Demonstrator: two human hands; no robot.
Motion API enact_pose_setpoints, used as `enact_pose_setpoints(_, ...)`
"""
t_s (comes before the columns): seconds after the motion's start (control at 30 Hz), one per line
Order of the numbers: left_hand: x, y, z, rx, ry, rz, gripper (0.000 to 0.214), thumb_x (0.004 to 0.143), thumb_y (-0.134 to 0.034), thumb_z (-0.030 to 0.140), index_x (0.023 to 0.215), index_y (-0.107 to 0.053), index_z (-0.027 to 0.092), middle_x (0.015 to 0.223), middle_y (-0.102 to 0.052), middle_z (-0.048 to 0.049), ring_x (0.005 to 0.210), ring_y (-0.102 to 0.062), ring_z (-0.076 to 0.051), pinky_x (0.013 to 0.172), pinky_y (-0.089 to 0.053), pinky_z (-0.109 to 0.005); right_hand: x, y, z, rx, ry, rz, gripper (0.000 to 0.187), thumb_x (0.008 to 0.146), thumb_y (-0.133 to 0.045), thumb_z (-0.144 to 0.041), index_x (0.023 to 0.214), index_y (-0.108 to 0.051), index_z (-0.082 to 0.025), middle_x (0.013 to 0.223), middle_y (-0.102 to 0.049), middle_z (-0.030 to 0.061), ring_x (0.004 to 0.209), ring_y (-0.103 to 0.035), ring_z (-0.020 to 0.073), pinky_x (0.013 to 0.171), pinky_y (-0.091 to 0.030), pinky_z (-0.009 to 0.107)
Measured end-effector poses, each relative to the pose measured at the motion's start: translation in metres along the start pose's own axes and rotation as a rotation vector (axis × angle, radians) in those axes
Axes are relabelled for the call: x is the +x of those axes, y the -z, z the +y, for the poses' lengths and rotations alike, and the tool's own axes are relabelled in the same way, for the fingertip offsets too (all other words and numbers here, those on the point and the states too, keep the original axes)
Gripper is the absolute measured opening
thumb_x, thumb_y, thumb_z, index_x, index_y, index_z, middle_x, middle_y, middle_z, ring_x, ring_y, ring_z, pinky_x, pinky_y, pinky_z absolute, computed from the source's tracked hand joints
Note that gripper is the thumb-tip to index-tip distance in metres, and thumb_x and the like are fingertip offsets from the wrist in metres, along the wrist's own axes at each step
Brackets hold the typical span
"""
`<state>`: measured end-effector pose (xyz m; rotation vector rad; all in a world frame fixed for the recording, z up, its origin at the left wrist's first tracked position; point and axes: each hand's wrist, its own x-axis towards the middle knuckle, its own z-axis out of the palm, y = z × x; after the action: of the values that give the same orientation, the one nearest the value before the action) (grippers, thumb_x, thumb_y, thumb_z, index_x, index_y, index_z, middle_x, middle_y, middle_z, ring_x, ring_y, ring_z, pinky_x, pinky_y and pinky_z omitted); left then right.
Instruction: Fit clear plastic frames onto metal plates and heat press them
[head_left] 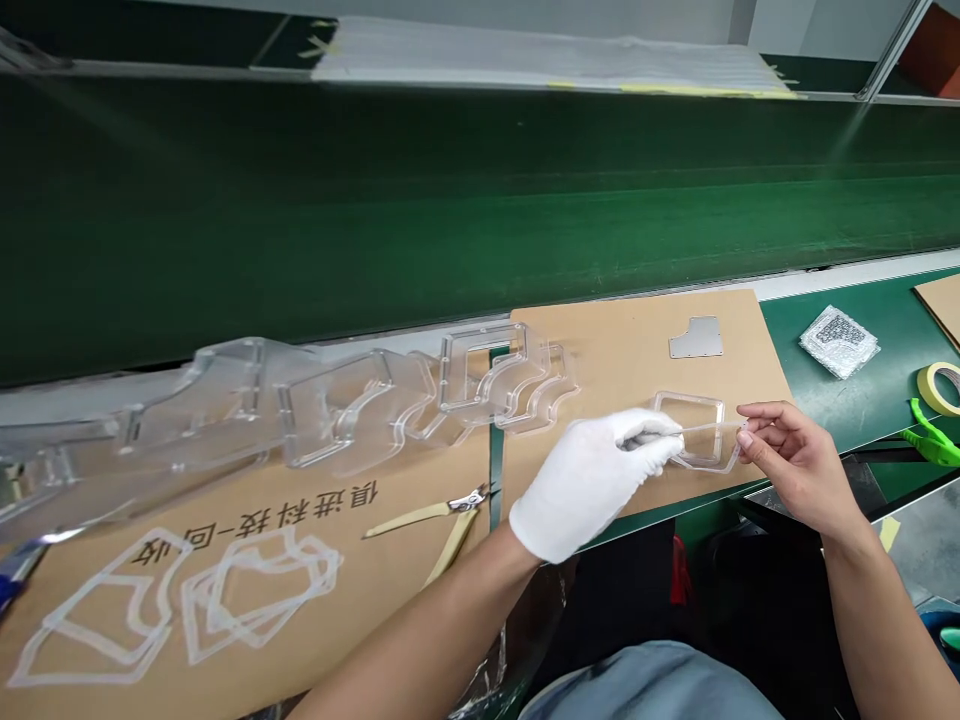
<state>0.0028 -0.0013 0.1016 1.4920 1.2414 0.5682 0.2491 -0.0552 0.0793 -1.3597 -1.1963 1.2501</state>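
Translucent material, probably plastic, is forming the thin piece (711,428), which is showing nearly edge-on, so its full outline is not being revealed. It is spanning the gap between the two hands, just above the clear frame (705,464) that is resting on the right cardboard sheet (600,360). The gloved left hand (581,480) is pinching the left end of the piece between thumb and fingers; the bare right hand (799,468) is pinching the right end at the fingertips. By judgement, the piece is behaving as a light, flexible, smooth part that is tending to bend or crease; gripping opposite edges lightly is suiting it, while squeezing mid-span is risking a kink.

Beyond the clear frame, a grey plate (701,338) is lying flat on the same sheet. To the left, a row of clear moulded covers (232,385) is standing along the rear. Nearer, pliers (454,508) and flat translucent outlines (321,570) are lying on the left cardboard sheet (360,560). Farther right, a wrapped stack (838,342), yellow tape (928,388) and a green-handled tool (932,440) are occupying the green desk (892,330).
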Motion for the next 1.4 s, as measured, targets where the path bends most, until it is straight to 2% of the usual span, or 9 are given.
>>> enact_pose_setpoints(0.17, 0.012, -0.004, -0.008, 0.038, -0.011, 0.014, 0.019, 0.087, -0.065, 0.035, 0.085, -0.080, 0.024, 0.086, -0.082, 0.0006, 0.076, -0.072, -0.021, 0.078, -0.057, -0.032, 0.011, 0.000, 0.014, -0.026, -0.026, 0.005, 0.037, 0.095, -0.081, -0.048, 0.121, -0.073, -0.024, 0.095, -0.074, 0.0034, 0.087, -0.074, 0.0188, 0.083, -0.063, 0.035)
enact_pose_setpoints(0.33, 0.020, -0.005, -0.014, 0.047, -0.005, 0.051, 0.023, 0.089, -0.068, 0.040, 0.095, -0.081, 0.022, 0.090, -0.083, -0.0021, 0.079, -0.073, -0.021, 0.082, -0.058, -0.033, 0.021, -0.002, 0.024, -0.062, -0.018, 0.012, 0.040, 0.095, -0.080, -0.052, 0.121, -0.073, -0.023, 0.098, -0.074, 0.0051, 0.091, -0.073, 0.0203, 0.084, -0.063, 0.036)
enact_pose_setpoints(0.97, 0.031, -0.003, -0.026, -0.026, 0.021, 0.049, 0.024, 0.088, -0.069, 0.041, 0.096, -0.079, 0.021, 0.091, -0.083, -0.0037, 0.082, -0.075, -0.022, 0.076, -0.059, -0.032, 0.030, -0.008, 0.024, -0.130, -0.021, 0.043, 0.038, 0.094, -0.082, -0.051, 0.118, -0.075, -0.023, 0.101, -0.075, 0.0058, 0.094, -0.070, 0.0202, 0.089, -0.060, 0.038)
enact_pose_setpoints(1.4, 0.037, -0.003, -0.033, 0.058, -0.019, 0.115, 0.023, 0.088, -0.072, 0.041, 0.098, -0.079, 0.021, 0.087, -0.082, -0.0035, 0.076, -0.076, -0.022, 0.081, -0.063, -0.035, 0.036, -0.004, 0.032, -0.024, -0.087, 0.045, 0.043, 0.086, -0.088, -0.054, 0.113, -0.076, -0.022, 0.096, -0.075, 0.0056, 0.092, -0.069, 0.0209, 0.089, -0.060, 0.039)
